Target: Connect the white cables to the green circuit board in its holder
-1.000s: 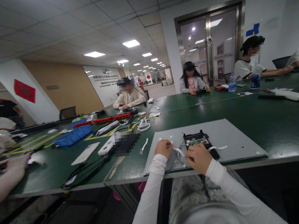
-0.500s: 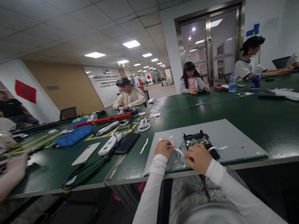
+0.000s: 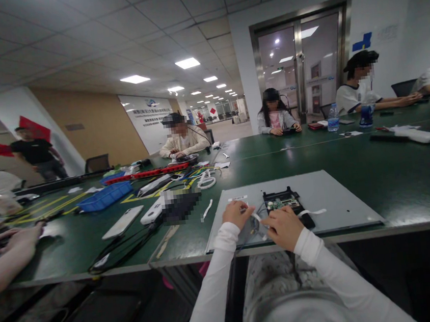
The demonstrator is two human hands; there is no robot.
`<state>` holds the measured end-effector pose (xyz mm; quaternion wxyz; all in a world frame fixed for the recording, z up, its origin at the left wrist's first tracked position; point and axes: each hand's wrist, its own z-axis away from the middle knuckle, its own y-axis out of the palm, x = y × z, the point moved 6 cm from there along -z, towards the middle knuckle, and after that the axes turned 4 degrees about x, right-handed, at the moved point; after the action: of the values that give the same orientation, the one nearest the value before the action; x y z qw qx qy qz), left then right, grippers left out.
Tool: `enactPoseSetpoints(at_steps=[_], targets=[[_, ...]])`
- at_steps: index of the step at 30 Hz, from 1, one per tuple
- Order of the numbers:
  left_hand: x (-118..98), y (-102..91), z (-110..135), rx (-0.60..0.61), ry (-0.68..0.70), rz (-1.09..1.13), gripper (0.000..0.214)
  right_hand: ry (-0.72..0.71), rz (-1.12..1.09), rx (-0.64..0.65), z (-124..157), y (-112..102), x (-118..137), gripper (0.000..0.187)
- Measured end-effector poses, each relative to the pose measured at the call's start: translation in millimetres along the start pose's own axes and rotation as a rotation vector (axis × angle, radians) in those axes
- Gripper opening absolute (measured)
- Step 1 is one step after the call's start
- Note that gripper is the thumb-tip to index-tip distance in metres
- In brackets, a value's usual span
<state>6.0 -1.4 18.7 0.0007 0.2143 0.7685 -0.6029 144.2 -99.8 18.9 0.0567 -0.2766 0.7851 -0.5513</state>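
Observation:
A flat grey panel (image 3: pixel 335 204) lies at the table's front edge, with a black bracket and a green circuit board (image 3: pixel 286 202) on it. Over the panel's left half, my left hand (image 3: pixel 236 215) has its fingers pinched at one end of a short white strip (image 3: pixel 257 218). My right hand (image 3: pixel 285 226) is closed at the strip's other end, index finger and thumb close together. Thin grey cables (image 3: pixel 256 228) run beneath the strip, partly hidden by my hands. Another white strip (image 3: pixel 314 212) sticks out to the right of the bracket.
Left of the panel lie a loose white strip (image 3: pixel 207 209), a white phone (image 3: pixel 123 222), a white power bank (image 3: pixel 154 208) and black cables (image 3: pixel 132 249). Farther back is a blue tray (image 3: pixel 105 197). A co-worker's arm (image 3: pixel 14 259) rests at the far left. Other people sit around the table.
My left fingers have stretched slightly to the right, and the gap between my hands is a little smaller. The panel has stayed in place. A standing person at the far left has moved right.

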Motion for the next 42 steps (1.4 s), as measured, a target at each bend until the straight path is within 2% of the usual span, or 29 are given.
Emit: enactPoseSetpoints(at_steps=[13, 28, 42], targets=[[-7.4, 0.4, 5.9, 0.009, 0.053, -0.025, 0.041, -0.015, 0.008, -0.006, 0.7, 0.4, 0.4, 0.023], [-9.1, 1.3, 8.5, 0.047, 0.046, -0.027, 0.043, -0.008, 0.020, 0.017, 0.8, 3.3, -0.2, 0.024], [-0.5, 4.7, 2.7, 0.040, 0.016, 0.000, 0.028, 0.003, 0.020, 0.055, 0.9, 2.4, 0.6, 0.022]])
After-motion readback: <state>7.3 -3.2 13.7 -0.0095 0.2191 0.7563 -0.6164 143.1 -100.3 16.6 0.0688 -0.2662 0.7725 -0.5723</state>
